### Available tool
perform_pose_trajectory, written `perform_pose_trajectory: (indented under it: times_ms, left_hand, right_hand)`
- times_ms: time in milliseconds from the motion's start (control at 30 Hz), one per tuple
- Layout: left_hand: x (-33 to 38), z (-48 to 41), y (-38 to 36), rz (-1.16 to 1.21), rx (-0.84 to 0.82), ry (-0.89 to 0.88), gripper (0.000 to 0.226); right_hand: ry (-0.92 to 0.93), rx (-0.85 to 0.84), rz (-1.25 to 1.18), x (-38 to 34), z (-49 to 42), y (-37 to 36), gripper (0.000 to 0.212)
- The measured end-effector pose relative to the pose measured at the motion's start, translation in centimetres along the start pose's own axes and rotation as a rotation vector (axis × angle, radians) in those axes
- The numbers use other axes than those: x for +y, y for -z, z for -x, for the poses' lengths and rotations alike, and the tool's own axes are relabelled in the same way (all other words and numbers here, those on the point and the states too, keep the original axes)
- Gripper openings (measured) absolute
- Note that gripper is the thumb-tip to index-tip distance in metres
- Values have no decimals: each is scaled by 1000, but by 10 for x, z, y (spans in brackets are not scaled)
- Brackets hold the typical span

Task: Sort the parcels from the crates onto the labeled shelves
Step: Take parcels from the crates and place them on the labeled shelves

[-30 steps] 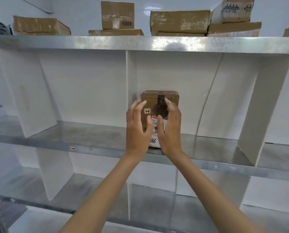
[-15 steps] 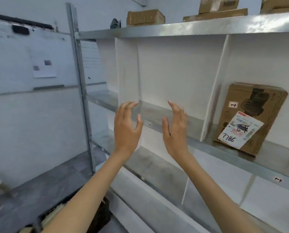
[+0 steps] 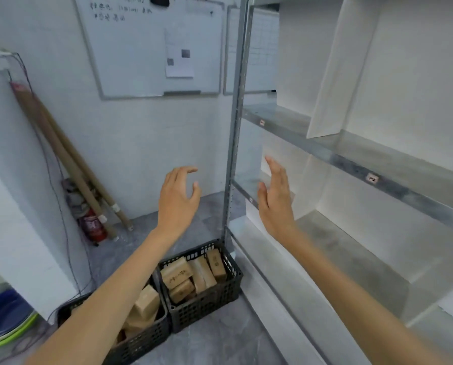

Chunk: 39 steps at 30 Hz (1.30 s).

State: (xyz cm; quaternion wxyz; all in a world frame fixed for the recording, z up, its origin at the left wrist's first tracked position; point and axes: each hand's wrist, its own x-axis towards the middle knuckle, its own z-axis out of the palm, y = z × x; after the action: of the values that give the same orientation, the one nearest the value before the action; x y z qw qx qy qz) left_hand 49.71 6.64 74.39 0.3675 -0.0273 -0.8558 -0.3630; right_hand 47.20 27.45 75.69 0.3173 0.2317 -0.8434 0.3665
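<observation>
Well below left hand (image 3: pixel 178 204): parcels (image 3: pixel 176 275).

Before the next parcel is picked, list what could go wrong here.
1. The left hand and right hand are empty and raised; the black crates sit on the floor beside the shelf upright, so a downward reach may knock it.
2. The parcels lie jumbled and tilted, so pulling one may shift others.
3. The shelf labels are tiny; a misread could send a parcel to the wrong bay.
</observation>
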Motion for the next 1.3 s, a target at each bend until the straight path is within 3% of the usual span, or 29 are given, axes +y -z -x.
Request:
perform_pose_trajectory:
  times_ms: [333,567,700,933,1033,1100,1300]
  left_hand:
    - [-121,-4,21,-133,-80,150,26]
    - [-197,-18,-17,-95,-367,362,31]
    - [-239,-46,-50,-102,-410,462,31]
    - [-330,-60,-105,-95,-491,793,30]
    - [-362,-48,-124,-83,-434,910,31]
    - [-386,-37,-138,-80,-417,990,36]
    - [-498,6,-212,-37,-608,1124,42]
  right_hand:
    - [-134,-240,-141,1,0,-136,54]
    - [-203,-367,-241,37,-33,-210,54]
    - [-248,-398,-278,77,-67,-258,52]
    - [-392,-535,-270,167,-86,-335,48]
    - [-465,-612,-230,198,-86,-373,43]
    - [-524,-692,-210,215,-76,-406,42]
    - [-721,-863,-191,272,3,-525,34]
